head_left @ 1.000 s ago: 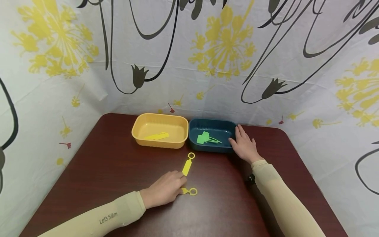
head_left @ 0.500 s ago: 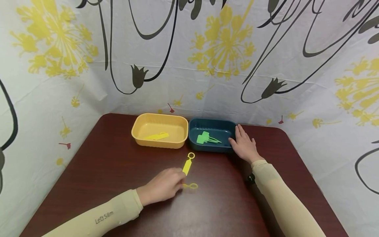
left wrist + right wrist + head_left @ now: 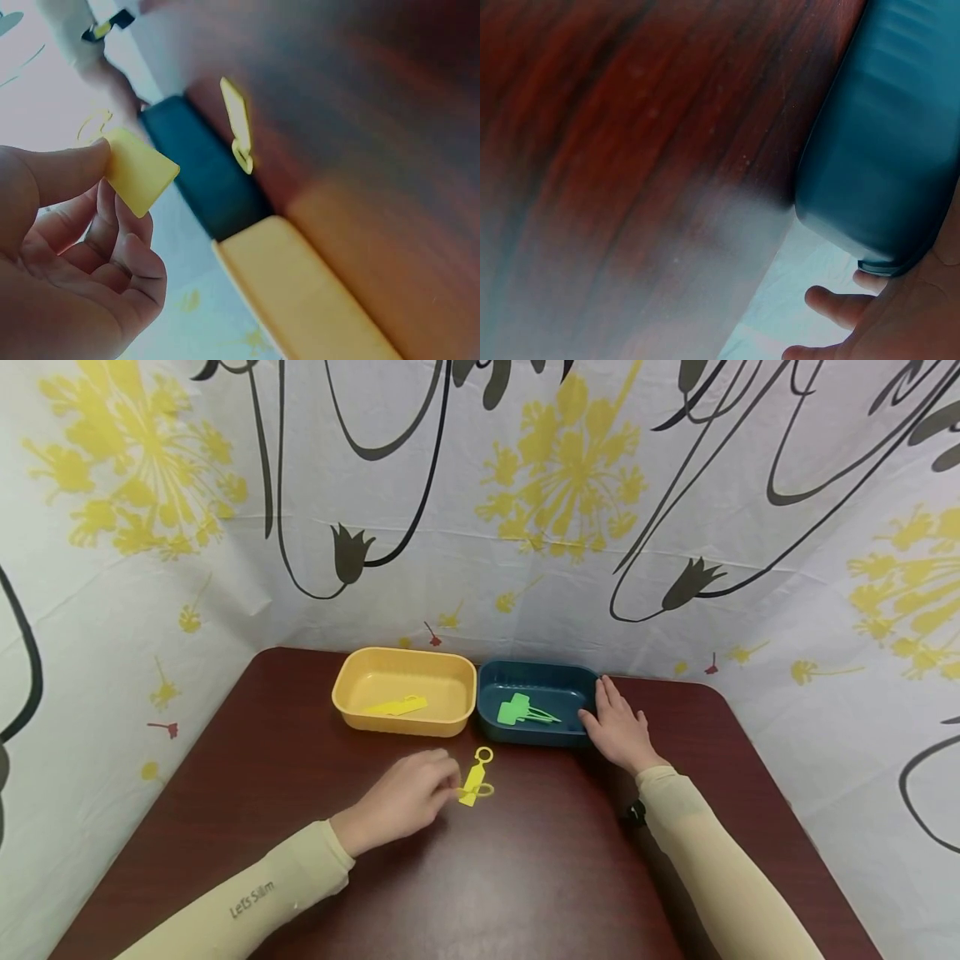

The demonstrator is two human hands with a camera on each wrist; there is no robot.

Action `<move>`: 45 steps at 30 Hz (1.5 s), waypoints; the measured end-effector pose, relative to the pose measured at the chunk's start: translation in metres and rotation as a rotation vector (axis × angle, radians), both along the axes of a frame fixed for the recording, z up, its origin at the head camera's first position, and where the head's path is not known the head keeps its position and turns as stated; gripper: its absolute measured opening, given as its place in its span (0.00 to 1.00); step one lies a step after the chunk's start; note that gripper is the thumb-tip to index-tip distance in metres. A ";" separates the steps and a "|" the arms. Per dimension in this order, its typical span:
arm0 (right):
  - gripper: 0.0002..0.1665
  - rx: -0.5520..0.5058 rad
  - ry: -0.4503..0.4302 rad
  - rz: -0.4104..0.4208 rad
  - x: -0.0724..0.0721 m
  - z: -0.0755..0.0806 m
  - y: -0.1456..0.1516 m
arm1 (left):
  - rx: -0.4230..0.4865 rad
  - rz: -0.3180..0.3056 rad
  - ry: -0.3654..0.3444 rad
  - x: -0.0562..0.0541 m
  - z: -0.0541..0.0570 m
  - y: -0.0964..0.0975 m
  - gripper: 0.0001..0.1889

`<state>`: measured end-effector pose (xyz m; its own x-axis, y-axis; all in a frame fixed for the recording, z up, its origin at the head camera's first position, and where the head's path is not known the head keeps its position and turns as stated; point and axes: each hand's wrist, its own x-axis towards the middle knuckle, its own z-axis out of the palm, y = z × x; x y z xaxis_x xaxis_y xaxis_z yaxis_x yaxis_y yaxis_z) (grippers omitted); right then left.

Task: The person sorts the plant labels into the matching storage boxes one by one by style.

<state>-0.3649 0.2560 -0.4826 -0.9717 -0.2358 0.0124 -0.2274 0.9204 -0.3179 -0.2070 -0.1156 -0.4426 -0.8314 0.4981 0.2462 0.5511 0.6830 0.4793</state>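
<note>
My left hand (image 3: 397,802) pinches a yellow plastic hang tag (image 3: 142,174) between thumb and fingers, its ring sticking out to the right. In the head view that ring overlaps a second yellow hang tag (image 3: 477,772), which lies on the table with its ring toward the bins. My right hand (image 3: 621,731) rests at the right end of the dark blue bin (image 3: 536,737), fingers extended along its rim and thumb at the near corner. Inside this bin lie green T-shaped plant labels (image 3: 515,710). The yellow bin (image 3: 405,725) beside it holds yellow tags (image 3: 401,706).
Both bins stand side by side at the back of the dark red-brown table (image 3: 525,877). Behind them hangs a white cloth (image 3: 420,560) with floral prints, which also runs along both sides.
My left hand has lifted its hang tag off the table and carried it up and left toward the yellow bin. My right hand and both bins stay put.
</note>
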 end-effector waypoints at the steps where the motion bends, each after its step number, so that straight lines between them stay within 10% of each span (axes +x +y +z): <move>1: 0.47 -0.002 0.003 -0.001 0.000 0.000 0.000 | 0.006 0.015 0.006 -0.002 0.002 -0.001 0.07; 25: 0.47 -0.012 0.012 0.011 0.003 0.001 0.000 | 0.168 0.227 0.083 -0.045 0.028 -0.031 0.07; 36: 0.48 -0.010 0.007 0.016 0.003 0.002 0.000 | 0.244 0.321 0.121 -0.072 0.026 -0.048 0.06; 45: 0.48 -0.003 0.010 0.020 0.004 0.003 -0.001 | 0.126 0.414 0.156 -0.100 0.016 -0.062 0.04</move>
<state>-0.3611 0.2550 -0.4791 -0.9667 -0.2550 0.0233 -0.2489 0.9148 -0.3181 -0.3066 -0.1780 -0.4265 -0.9024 0.0894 0.4216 0.3159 0.8028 0.5058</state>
